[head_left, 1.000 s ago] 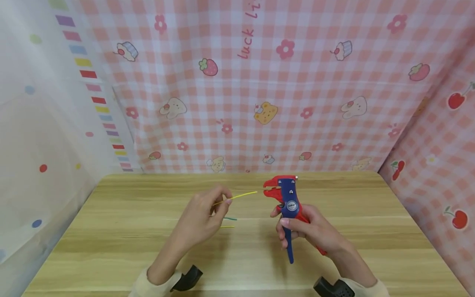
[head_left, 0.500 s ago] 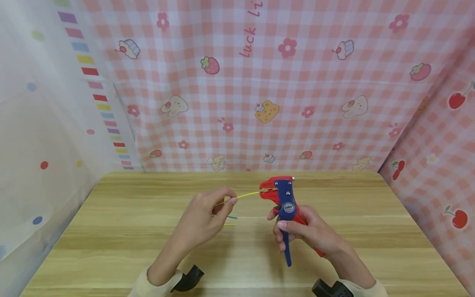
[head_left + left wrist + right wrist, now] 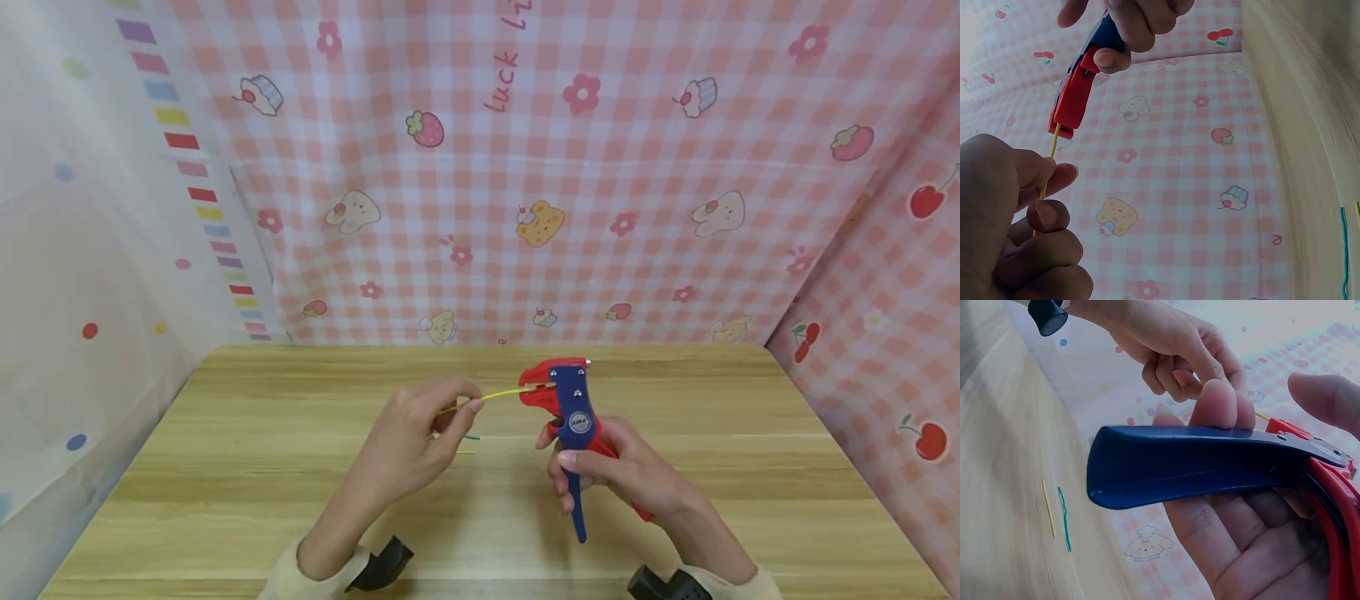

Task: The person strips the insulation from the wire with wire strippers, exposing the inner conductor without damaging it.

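Note:
My left hand (image 3: pixel 427 433) pinches a thin yellow wire (image 3: pixel 495 395) between thumb and forefinger, above the table. The wire's free end reaches into the red jaws of a red and blue wire stripper (image 3: pixel 578 417), whose jaws stand apart. My right hand (image 3: pixel 622 462) grips the stripper by its handles, fingers round the blue one (image 3: pixel 1172 462) and thumb across it. In the left wrist view the yellow wire (image 3: pixel 1054 144) runs straight from my fingertips up to the stripper's red head (image 3: pixel 1072 100).
On the wooden table (image 3: pixel 247 500) lie a green wire (image 3: pixel 1064 519) and another yellow wire (image 3: pixel 1049 509), side by side, partly behind my left hand in the head view. A pink checked cloth (image 3: pixel 450 183) hangs behind the table, with more cloth at both sides.
The wire stripper has moved left toward the yellow wire, and the wire's tip has gone from just outside the jaws to between them. My left hand has shifted slightly right.

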`<state>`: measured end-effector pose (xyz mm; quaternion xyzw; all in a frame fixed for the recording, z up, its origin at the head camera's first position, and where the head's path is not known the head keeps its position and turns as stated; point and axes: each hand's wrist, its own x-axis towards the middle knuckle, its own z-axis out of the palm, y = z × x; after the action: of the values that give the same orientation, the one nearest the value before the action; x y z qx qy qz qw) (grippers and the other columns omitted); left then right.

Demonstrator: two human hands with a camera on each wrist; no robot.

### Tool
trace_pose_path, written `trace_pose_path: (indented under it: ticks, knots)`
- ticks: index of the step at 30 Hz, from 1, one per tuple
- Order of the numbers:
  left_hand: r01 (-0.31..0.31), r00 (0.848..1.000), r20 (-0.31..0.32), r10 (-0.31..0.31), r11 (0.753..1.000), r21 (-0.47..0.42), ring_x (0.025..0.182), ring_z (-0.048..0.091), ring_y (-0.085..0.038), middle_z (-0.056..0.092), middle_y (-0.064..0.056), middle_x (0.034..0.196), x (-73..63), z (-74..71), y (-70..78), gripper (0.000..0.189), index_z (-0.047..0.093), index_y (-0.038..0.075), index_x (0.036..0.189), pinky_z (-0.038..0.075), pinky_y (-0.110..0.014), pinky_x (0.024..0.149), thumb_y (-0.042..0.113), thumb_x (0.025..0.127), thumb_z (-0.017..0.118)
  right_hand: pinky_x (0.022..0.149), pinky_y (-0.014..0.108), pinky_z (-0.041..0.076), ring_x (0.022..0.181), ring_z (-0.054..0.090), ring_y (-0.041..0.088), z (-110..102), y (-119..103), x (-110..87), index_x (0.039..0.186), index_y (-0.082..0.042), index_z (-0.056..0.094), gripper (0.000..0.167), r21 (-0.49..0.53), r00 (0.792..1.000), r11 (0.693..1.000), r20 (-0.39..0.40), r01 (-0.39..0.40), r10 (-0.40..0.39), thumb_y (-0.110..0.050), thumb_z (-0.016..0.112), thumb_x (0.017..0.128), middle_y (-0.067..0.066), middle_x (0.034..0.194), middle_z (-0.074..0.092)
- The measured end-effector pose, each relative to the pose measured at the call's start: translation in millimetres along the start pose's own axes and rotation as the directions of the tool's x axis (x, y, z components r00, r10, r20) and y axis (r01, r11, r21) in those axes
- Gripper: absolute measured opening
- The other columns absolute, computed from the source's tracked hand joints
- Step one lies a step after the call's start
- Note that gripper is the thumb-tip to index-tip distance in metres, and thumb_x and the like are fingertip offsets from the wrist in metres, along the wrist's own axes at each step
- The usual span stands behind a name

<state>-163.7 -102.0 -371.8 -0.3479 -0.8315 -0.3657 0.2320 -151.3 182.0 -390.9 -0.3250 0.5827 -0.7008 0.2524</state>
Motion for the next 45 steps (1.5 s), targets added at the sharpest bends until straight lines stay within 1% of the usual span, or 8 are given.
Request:
trace_pose_path:
  ticks: [8,15,20,28,36,39,41,45]
  knots:
    - [-0.025,1.000,-0.005,0.026,1.000,0.016,0.055,0.035,0.002,0.045,0.009,0.063,0.4,0.9,2.6,0.008,0.068,0.018,0.094,0.029,-0.014,0.051,0.013,0.100,0.065,0.074,0.042,0.062,0.076,0.070,0.014,2,2,0.5,0.127,0.010,0.048,0.024,0.008,1.000,1.000,0.014,0.003,-0.003,0.001,0.041,0.106,0.003,0.089,0.069]
    - [-0.036,0.999,-0.003,0.036,0.999,-0.002,0.054,0.035,0.003,0.048,0.010,0.063,-0.3,0.9,4.2,0.008,0.068,0.017,0.097,0.027,-0.012,0.050,0.011,0.100,0.064,0.072,0.039,0.062,0.075,0.070,0.014,4,4,2.1,0.125,0.009,0.049,0.022,0.025,1.000,1.000,0.012,0.014,-0.014,0.002,0.042,0.105,0.003,0.088,0.069]
    - [-0.034,0.999,0.003,0.034,0.999,-0.009,0.054,0.035,0.003,0.050,0.009,0.065,-0.5,0.0,5.2,0.008,0.069,0.016,0.098,0.027,-0.011,0.049,0.011,0.101,0.063,0.072,0.037,0.062,0.074,0.071,0.013,5,4,2.5,0.123,0.007,0.051,0.020,0.051,1.000,0.999,0.007,-0.001,0.000,0.001,0.043,0.106,0.002,0.086,0.068]
    - [-0.030,0.999,0.010,0.030,1.000,0.006,0.055,0.037,0.002,0.051,0.009,0.067,-0.8,-0.5,5.6,0.009,0.070,0.015,0.098,0.029,-0.012,0.050,0.011,0.101,0.063,0.069,0.036,0.062,0.068,0.068,0.011,9,7,4.7,0.109,0.004,0.052,0.009,0.062,0.999,0.998,-0.024,-0.031,0.033,-0.002,0.045,0.107,0.000,0.081,0.065]
    - [-0.019,1.000,0.010,0.019,1.000,0.025,0.055,0.037,0.002,0.050,0.010,0.067,-1.1,-0.4,4.4,0.007,0.070,0.016,0.098,0.029,-0.013,0.050,0.012,0.100,0.065,0.062,0.031,0.059,0.060,0.062,0.011,11,9,5.2,0.099,0.003,0.049,0.012,0.040,0.999,0.999,-0.036,-0.030,0.032,-0.004,0.045,0.108,-0.001,0.073,0.055]
    - [-0.023,1.000,0.008,0.023,0.999,0.025,0.055,0.038,0.002,0.050,0.010,0.067,-1.2,-0.7,3.7,0.007,0.070,0.016,0.098,0.029,-0.013,0.050,0.011,0.100,0.065,0.061,0.030,0.058,0.059,0.060,0.011,11,10,5.1,0.098,0.003,0.048,0.012,0.050,1.000,0.998,-0.017,-0.025,0.025,-0.003,0.044,0.108,-0.001,0.073,0.053]
    - [-0.024,1.000,0.008,0.024,0.999,0.025,0.055,0.038,0.002,0.050,0.010,0.067,-1.3,-1.1,3.5,0.007,0.070,0.017,0.098,0.029,-0.013,0.050,0.012,0.100,0.065,0.065,0.032,0.060,0.059,0.060,0.010,10,10,4.6,0.100,0.001,0.049,0.010,0.081,1.000,0.996,0.004,-0.029,0.028,-0.002,0.043,0.108,-0.001,0.073,0.052]
    - [-0.023,1.000,0.011,0.022,0.999,0.030,0.055,0.037,0.003,0.050,0.010,0.067,-1.2,-1.7,4.1,0.007,0.070,0.016,0.098,0.028,-0.013,0.050,0.012,0.100,0.065,0.076,0.042,0.063,0.063,0.058,0.009,10,10,4.0,0.107,-0.005,0.049,0.012,0.202,0.996,0.979,0.083,-0.036,0.019,0.002,0.039,0.108,-0.002,0.077,0.050]
